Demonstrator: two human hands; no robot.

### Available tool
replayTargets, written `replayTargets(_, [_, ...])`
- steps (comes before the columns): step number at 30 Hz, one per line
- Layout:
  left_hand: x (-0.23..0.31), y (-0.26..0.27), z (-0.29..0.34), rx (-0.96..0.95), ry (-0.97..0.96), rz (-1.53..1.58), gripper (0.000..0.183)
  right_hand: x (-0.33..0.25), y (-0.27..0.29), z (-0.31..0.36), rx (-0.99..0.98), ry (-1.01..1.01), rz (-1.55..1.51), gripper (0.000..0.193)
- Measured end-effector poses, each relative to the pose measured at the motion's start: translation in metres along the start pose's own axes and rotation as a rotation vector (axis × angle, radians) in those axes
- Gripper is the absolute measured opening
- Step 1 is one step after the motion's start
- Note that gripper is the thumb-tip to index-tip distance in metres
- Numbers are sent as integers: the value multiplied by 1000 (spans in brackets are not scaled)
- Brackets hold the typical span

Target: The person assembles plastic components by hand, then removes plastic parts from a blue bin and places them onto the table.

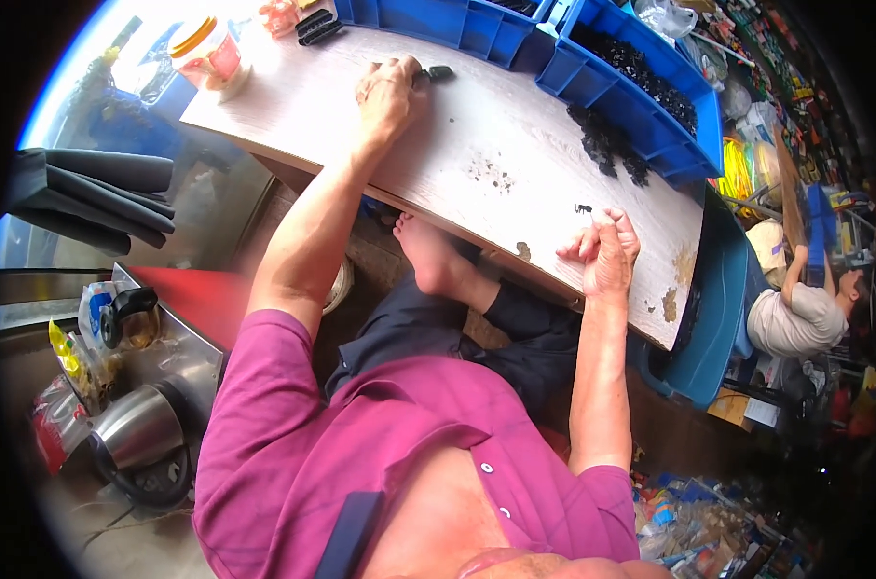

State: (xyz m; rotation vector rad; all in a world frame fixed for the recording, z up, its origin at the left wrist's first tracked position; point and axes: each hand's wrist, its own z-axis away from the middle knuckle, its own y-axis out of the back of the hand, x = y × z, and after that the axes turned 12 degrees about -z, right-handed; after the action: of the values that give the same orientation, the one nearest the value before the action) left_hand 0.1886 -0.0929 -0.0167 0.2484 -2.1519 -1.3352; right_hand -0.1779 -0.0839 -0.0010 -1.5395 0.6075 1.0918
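My left hand [388, 96] rests on the far left part of the pale wooden table [457, 135], its fingers curled round a small dark piece that is mostly hidden. A short black plastic piece [441, 72] lies right beside those fingertips. Nearer the table's right end, my right hand [608, 253] is closed, thumb against fingers. What it pinches, if anything, is too small to make out. Just beyond its fingertips is a tiny black part [583, 208]. A loose pile of small black parts [607, 145] lies on the table beyond that hand.
A blue bin [641, 106] of black parts stands at the far right, with another blue bin [448, 29] to its left. A jar with a yellow lid [206, 58] sits at the far left corner. A teal tub [713, 318] adjoins the right end. Another person [795, 314] sits beyond.
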Motion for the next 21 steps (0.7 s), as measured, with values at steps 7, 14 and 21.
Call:
replayTargets(7, [32,16,58,-7,-75,409,19,1,-3,-2,20,9,-33,10])
replayTargets(14, [84,22,123,-385,187,1337,30,0,-13,-3,-5,24,-170,8])
replayTargets(21, [111,36,145,-685,198,1528,33,-5,-36,-2,-14,30,-184,12])
